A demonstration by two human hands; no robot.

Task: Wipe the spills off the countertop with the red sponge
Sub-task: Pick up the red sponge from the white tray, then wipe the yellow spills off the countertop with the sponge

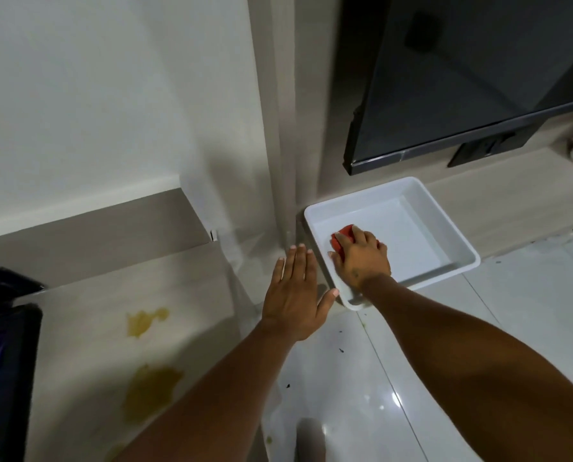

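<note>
The countertop (185, 295) runs pale and wood-grained from the lower left up to a corner where a light wall panel (271, 128) rises; its near edge drops off to a glossy white tiled floor (411, 378) on the right. A white rectangular tray (458, 241) sits at the far right end of the surface, 1 corner hanging slightly past the counter edge above the tiles. Above it a dark flat screen (461, 78) overhangs, leaving a low gap over the tray's far rim. On the left, a black object (5, 355) crowds the counter's near-left side — the open stretch of surface lies between it and the tray.

In that stretch are 2 clear yellowish-brown spills: an upper spill (145, 323), small and blotchy, and a lower spill (151, 391), larger and duller. A fainter yellow trace shows near the bottom edge.

The red sponge (344, 235) is inside the tray, near its left wall, mostly covered — only a red-orange corner and a strip along the fingers show. The right hand (361, 258) reaches down into the tray with fingers curled over the sponge, gripping it. The left hand (295, 295) is held flat with fingers straight and close together, thumb spread out so its tip touches the tray's near-left rim; it holds nothing.
</note>
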